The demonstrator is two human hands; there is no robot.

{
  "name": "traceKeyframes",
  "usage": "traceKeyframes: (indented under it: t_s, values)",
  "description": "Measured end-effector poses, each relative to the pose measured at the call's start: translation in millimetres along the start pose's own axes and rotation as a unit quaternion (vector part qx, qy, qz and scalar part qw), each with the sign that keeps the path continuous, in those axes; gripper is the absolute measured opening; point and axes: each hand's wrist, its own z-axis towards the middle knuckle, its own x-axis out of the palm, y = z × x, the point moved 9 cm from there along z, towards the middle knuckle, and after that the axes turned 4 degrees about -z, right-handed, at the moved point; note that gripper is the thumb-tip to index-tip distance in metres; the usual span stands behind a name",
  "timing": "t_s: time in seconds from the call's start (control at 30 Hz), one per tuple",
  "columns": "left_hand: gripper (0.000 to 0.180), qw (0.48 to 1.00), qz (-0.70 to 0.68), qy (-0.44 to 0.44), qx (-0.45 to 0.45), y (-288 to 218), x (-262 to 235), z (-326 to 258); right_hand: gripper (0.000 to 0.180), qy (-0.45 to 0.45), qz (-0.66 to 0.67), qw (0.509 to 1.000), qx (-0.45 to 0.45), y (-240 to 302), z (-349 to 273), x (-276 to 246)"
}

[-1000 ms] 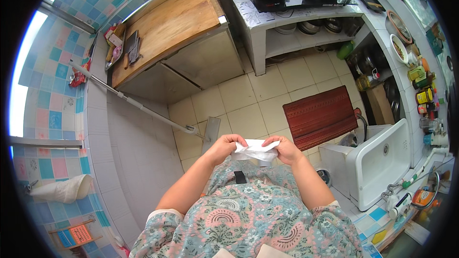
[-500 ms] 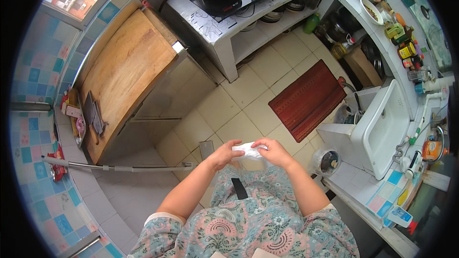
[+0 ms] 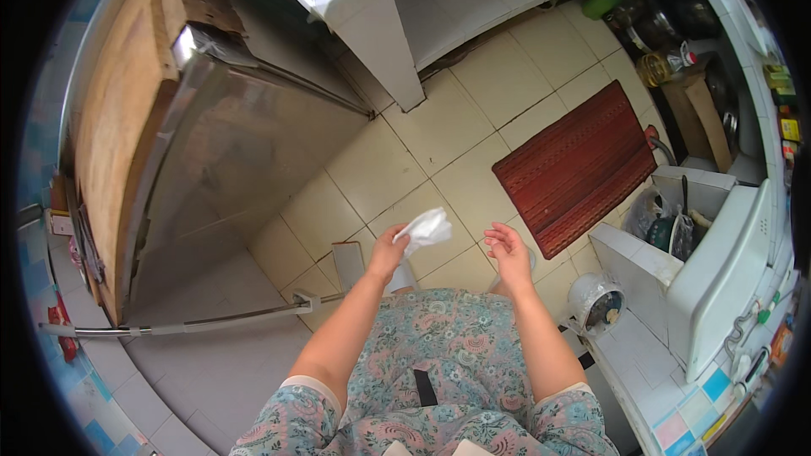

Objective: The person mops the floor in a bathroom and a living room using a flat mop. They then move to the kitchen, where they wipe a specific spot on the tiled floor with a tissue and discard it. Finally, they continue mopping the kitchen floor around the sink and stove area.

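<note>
A crumpled white tissue [image 3: 427, 230] is pinched between the fingers and thumb of my left hand [image 3: 387, 253]. It sticks out to the right of that hand, above the tiled floor. My right hand [image 3: 508, 252] is held apart from it, a short way to the right. Its fingers are loosely bent and spread, with nothing in them. Both forearms reach forward over a patterned blue-green dress [image 3: 439, 321].
A red mat [image 3: 574, 171] lies on the beige floor tiles ahead right. At the right stand a white sink [image 3: 722, 279] and a lined waste bin [image 3: 596, 300]. A steel-sided cabinet [image 3: 228, 160] with a wooden board [image 3: 114, 139] on top is at the left; a metal rail [image 3: 203, 328] runs below it.
My right hand has let go of the tissue and moved right, its fingers opening. The left hand keeps the tissue, which now hangs looser. The view has tilted further down toward the floor.
</note>
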Motion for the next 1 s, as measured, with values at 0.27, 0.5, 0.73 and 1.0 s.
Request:
traceKeyframes:
  t_s: [0.27,0.5,0.73,1.0]
  values:
    - [0.032,0.935,0.192,-0.241,0.176,98,-97,204,0.03,0.037,-0.055,0.996,0.054,-147,111,-20]
    - [0.04,0.871,0.236,-0.323,0.286,82,-115,305,0.025,0.142,-0.154,0.978,-0.027,-156,201,-12]
    - [0.056,0.823,0.388,-0.173,0.378,121,-54,368,0.02,0.167,-0.191,0.967,-0.019,-168,233,-37]
    - [0.055,0.851,0.333,-0.28,0.295,169,48,352,0.02,0.215,-0.17,0.961,-0.04,-143,258,-6]
